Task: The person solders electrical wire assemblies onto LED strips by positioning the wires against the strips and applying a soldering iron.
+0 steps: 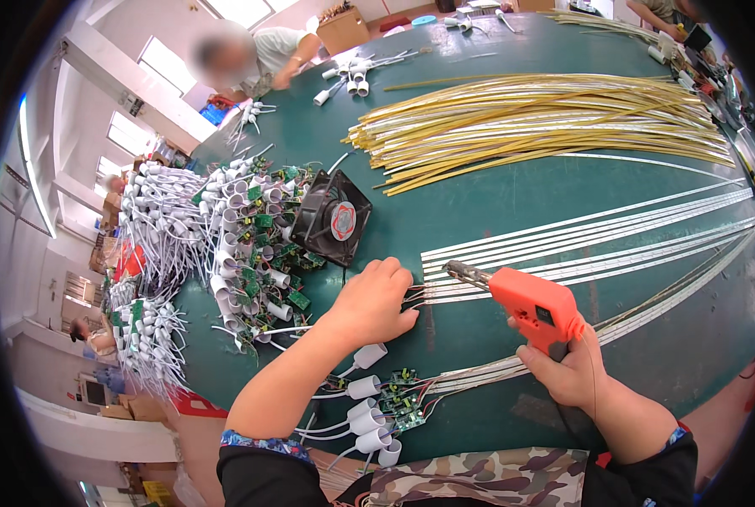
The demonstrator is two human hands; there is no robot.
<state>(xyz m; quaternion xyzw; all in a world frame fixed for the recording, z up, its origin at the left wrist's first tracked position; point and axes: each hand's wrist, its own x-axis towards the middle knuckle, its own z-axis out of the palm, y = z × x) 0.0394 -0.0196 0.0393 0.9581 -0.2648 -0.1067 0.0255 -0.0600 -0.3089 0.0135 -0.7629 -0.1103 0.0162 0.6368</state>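
Note:
My right hand [567,372] grips a red soldering gun [534,304] by its handle. Its metal tip points left, over the ends of several white LED strips [563,245] laid side by side on the table. Beside those ends, my left hand [370,302] is closed, fingers curled down, with thin dark wires [414,294] running from under it to the strips. Nearer to me, green circuit boards [404,406] with white lamp caps [366,420] are wired to more strips [479,374]. The fingertips of my left hand are partly hidden.
A black fan [333,218] stands beyond my left hand. Left of it lie heaps of white caps with circuit boards [250,245] and cables [162,220]. A bundle of yellow-backed strips [529,127] lies at the back of the green table [470,207]. Other people sit around the far side.

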